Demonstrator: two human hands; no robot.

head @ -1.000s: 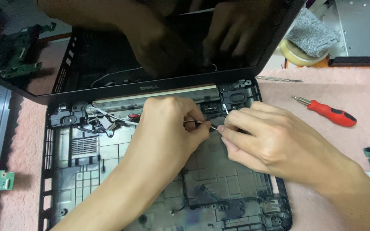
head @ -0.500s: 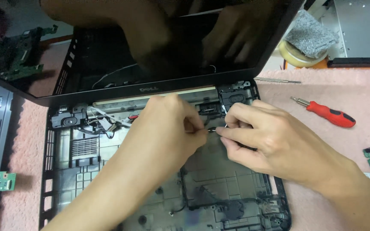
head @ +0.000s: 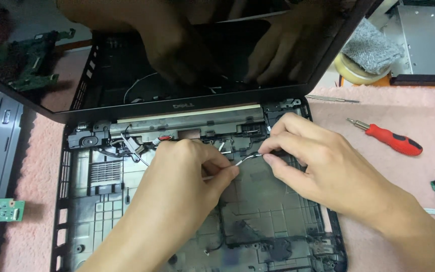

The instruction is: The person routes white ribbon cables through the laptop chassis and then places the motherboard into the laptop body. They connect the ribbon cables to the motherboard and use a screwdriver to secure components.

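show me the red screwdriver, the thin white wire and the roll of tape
red screwdriver (head: 394, 139), head view, on its red handle
thin white wire (head: 245, 158), head view, on the span between both hands
roll of tape (head: 351, 74), head view, on its rim

There is a single view, from a camera on the person's head. It looks steeply down and forward, from close above, onto a gutted laptop base (head: 127, 201) on a pink mat (head: 404, 116). The left hand (head: 187, 176) and right hand (head: 323, 166) enter from the bottom edge and meet near the middle of the frame. The tilted screen (head: 202, 50) fills the top and mirrors both hands. With only one view, nothing is shared.
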